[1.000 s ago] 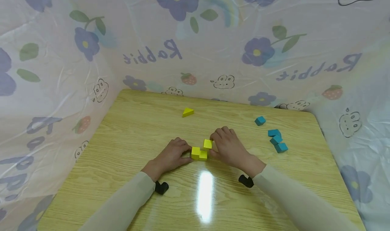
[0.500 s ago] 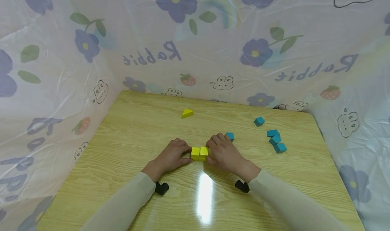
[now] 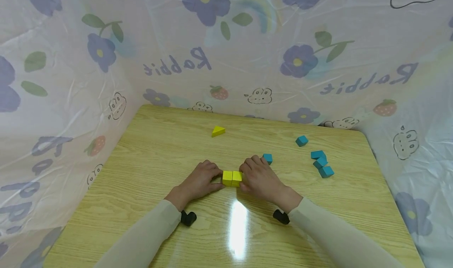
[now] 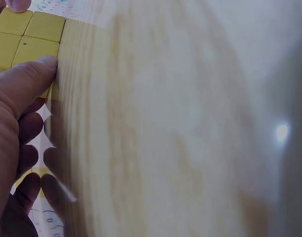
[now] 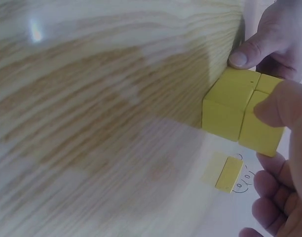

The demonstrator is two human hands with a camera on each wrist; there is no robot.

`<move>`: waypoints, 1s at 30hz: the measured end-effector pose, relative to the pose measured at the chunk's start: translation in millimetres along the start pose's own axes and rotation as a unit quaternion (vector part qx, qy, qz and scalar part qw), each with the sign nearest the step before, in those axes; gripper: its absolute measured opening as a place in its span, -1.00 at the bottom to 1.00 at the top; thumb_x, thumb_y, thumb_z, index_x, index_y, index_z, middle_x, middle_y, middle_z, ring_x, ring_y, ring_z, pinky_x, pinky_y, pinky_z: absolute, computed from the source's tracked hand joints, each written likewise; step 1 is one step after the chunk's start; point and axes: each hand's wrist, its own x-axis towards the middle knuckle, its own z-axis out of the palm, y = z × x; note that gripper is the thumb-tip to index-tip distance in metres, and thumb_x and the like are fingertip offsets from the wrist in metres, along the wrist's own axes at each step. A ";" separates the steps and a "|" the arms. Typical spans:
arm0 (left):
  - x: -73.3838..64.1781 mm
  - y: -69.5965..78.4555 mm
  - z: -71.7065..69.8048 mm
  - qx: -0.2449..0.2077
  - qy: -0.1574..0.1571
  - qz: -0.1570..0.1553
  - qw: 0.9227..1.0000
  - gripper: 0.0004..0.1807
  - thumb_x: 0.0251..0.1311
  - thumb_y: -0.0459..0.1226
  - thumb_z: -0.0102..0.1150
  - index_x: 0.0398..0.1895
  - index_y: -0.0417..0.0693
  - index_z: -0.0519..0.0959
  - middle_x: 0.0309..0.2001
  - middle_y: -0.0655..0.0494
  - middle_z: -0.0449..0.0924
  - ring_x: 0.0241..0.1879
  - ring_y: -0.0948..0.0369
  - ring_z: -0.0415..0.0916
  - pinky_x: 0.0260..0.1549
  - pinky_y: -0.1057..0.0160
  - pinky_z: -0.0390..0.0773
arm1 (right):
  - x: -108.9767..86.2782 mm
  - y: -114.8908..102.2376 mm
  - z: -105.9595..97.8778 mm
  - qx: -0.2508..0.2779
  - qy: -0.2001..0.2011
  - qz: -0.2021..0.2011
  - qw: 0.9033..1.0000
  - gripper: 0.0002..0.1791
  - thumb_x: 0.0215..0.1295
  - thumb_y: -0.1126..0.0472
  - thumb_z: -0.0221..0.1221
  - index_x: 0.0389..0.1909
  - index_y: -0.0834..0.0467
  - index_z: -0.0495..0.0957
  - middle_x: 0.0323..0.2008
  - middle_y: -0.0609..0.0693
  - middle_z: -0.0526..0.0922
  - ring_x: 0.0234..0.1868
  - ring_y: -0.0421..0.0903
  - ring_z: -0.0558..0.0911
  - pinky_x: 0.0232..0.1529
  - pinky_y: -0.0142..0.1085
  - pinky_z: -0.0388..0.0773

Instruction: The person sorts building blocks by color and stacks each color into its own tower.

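Four yellow cubes already stand two wide and two high between the fingers, so this square looks all but finished. The left hand (image 3: 199, 181) has its thumb and fingers closed on the lower left yellow cube (image 4: 35, 51); above that grip sits the upper left yellow cube (image 3: 227, 176). The right hand (image 3: 263, 181) pinches the upper right yellow cube (image 3: 237, 177), and just below its fingers is the lower right yellow cube (image 4: 47, 25). Letting go appears to be left. Still unjoined on the desk (image 3: 159, 142) are a yellow triangular block (image 3: 218, 131), well beyond both hands' fingers; a blue cube (image 3: 267, 158) just behind the right fingers; and more blue blocks (image 3: 320, 162) farther right of them.

A second ago the right fingers held their cube raised and offset; now it sits level against its neighbour, and the blue cube behind them has come into view.
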 end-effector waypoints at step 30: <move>-0.1 -1.4 1.1 -0.002 -0.002 0.000 1.000 -0.61 0.21 0.11 0.24 -0.01 0.15 0.63 -0.11 0.36 0.54 -0.04 0.31 0.34 0.15 0.16 0.36 | 3.6 0.5 -7.3 0.018 -0.009 0.004 1.000 -0.51 0.13 -0.16 0.23 -0.09 0.11 0.53 -0.17 -0.03 0.52 -0.18 -0.03 0.37 -0.17 -0.20 0.27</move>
